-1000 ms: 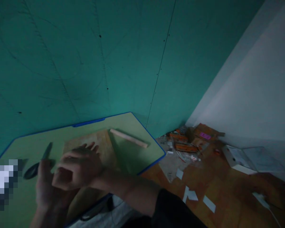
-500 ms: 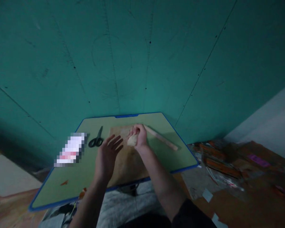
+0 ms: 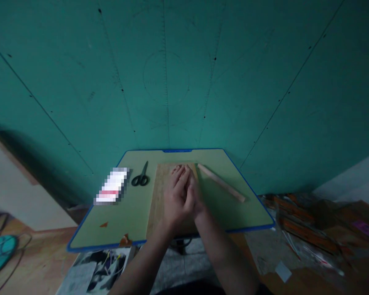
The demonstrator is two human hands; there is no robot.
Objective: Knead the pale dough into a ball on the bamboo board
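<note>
My left hand point(image 3: 176, 192) lies over my right hand point(image 3: 194, 194), and the two are pressed together above the wooden board point(image 3: 155, 209). Between the palms is the lump of pale dough, now hidden by my fingers. A wooden rolling pin point(image 3: 223, 183) lies slantwise on the table just right of the board. To the left of the board rest black-handled scissors point(image 3: 140, 179), with their blades pointing away from me.
The green folding table point(image 3: 132, 213) has a blue rim and stands against a teal wall point(image 3: 184, 82). A blurred-out phone-like object point(image 3: 113, 186) lies at its left. Orange scraps point(image 3: 125, 240) sit near the front edge. Clutter point(image 3: 307, 229) covers the floor at right.
My left hand has moved right and closed over my right hand, covering the dough that showed in the right palm. The view has shifted, so the table appears further right.
</note>
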